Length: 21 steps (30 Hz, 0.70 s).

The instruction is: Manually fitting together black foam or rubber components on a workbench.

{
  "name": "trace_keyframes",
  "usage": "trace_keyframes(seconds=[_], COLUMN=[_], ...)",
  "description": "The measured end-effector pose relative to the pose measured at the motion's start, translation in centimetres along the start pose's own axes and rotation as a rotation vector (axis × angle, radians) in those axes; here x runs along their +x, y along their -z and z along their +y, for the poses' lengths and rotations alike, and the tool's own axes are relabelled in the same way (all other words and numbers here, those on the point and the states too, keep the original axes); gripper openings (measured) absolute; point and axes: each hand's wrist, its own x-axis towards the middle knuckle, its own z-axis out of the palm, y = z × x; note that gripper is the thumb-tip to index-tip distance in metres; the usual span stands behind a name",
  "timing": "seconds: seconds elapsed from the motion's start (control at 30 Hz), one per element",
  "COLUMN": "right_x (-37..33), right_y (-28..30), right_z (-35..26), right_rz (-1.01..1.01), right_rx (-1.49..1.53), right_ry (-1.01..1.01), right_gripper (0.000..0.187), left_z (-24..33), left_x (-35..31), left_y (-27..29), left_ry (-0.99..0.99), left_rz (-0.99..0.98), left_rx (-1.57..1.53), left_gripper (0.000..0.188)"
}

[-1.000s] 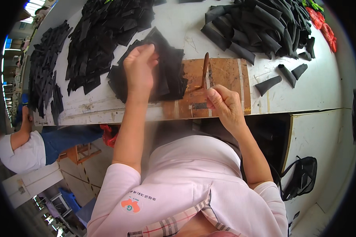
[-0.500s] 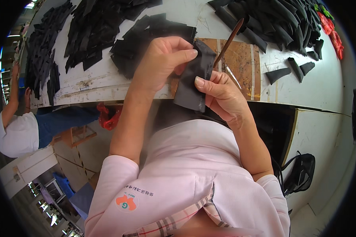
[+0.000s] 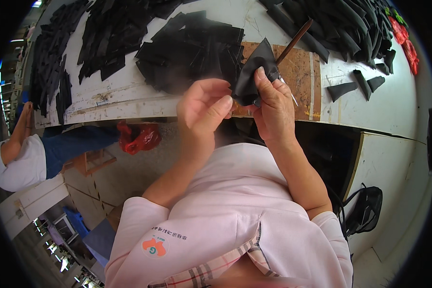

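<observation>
Two hands are raised together above the near edge of the white tabletop (image 3: 393, 110), both working one small black piece of soft, leather-like material (image 3: 254, 72). The right hand (image 3: 273, 108) is closed on that piece, its thumb pressed up against the face of it, and the same hand also carries a thin brown wooden-handled tool (image 3: 295, 41) whose handle slants up and away to the right; a slim metal tip shows just beside the knuckles. The left hand (image 3: 204, 108) is just beside it, fingers curled, thumb and forefinger pinching at the lower left corner of the black piece. So the piece is held in the air, clear of the surface, over a brown rectangular work board (image 3: 305, 79) that lies on the tabletop.

Beyond the hands lies a loose heap of black cut pieces (image 3: 187, 48), with more black pieces spread in rows (image 3: 57, 62) to the far left and a large pile of long black strips (image 3: 341, 24) to the far right. Several small black wedge-shaped offcuts (image 3: 365, 84) lie apart on the bare white surface, and a few red pieces (image 3: 405, 43) sit at the far right edge.

Below the tabletop's edge a crumpled red bag (image 3: 139, 137) lies on the floor, and a black bag (image 3: 367, 211) hangs at the right. Another person in a white top (image 3: 17, 163) is at the left.
</observation>
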Motion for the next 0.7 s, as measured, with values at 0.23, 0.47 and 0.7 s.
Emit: trace_keyframes(seconds=[0.23,0.47,0.7], right_x=[0.4,0.2,-2.4], right_y=[-0.6,1.2,-0.7], right_z=[0.7,-0.1,-1.9], right_rz=[0.048,0.012,-0.143], right_rx=[-0.088,-0.652,-1.053], right_ry=[0.104,0.146,0.639], right_gripper=[0.027,0.027,0.033], left_z=[0.1,-1.0,-0.6], left_x=[0.0,1.4,0.6], left_y=[-0.9,-0.2,-0.9], left_ry=[0.071,-0.043,-0.237], left_rz=[0.021,0.116,0.036], left_rx=[0.012,0.094,0.400], left_gripper=[0.016,0.005,0.008])
